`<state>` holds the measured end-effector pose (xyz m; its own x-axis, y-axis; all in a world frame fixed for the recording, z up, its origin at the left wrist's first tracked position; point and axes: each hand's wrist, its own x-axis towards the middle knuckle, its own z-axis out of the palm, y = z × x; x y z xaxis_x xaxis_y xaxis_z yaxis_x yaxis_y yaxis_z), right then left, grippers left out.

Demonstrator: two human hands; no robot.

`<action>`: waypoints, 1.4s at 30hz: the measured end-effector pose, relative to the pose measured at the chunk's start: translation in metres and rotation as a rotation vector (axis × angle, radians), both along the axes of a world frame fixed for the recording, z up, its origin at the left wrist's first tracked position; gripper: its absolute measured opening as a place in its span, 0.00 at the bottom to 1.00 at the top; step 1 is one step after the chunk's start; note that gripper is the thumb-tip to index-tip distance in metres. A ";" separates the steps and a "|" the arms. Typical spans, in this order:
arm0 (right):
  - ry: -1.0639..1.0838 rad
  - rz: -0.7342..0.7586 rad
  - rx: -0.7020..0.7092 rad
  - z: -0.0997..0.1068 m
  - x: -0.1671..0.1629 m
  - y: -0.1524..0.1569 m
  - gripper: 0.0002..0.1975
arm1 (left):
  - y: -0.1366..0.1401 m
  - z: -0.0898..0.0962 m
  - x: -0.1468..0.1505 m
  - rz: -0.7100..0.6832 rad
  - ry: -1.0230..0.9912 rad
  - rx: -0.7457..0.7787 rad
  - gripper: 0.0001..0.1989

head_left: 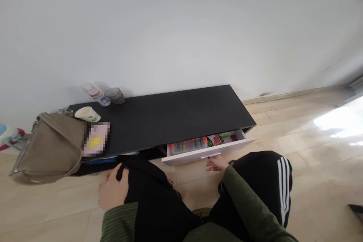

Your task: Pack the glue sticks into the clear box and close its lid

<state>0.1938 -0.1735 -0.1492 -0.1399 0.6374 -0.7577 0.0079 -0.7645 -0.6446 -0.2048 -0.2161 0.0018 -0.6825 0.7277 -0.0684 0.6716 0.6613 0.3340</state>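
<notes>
Drawer contents (pixel 188 145) partly hidden, pink item (pixel 100 135) pixelated

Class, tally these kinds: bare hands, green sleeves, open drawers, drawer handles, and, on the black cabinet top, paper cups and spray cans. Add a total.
Bare hands: 2, left hand and right hand
Green sleeves: 2
Open drawer: 1
Drawer handle: 1
Paper cup: 1
Spray can: 1
Total: 8

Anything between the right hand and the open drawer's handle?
Nothing visible. The right hand is right at the handle of the open drawer; contact is unclear. The left hand rests on the left knee, off to the side.
</notes>
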 end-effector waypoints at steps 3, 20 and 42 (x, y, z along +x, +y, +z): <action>0.021 0.219 0.134 0.029 0.002 -0.014 0.12 | -0.003 -0.002 0.001 0.008 -0.005 -0.010 0.29; -0.652 0.381 0.380 0.033 -0.002 0.012 0.14 | -0.027 -0.020 0.008 -0.040 0.156 0.341 0.24; -0.091 -0.241 0.645 0.226 0.081 0.044 0.16 | 0.006 -0.055 0.146 -0.857 -0.266 -0.406 0.18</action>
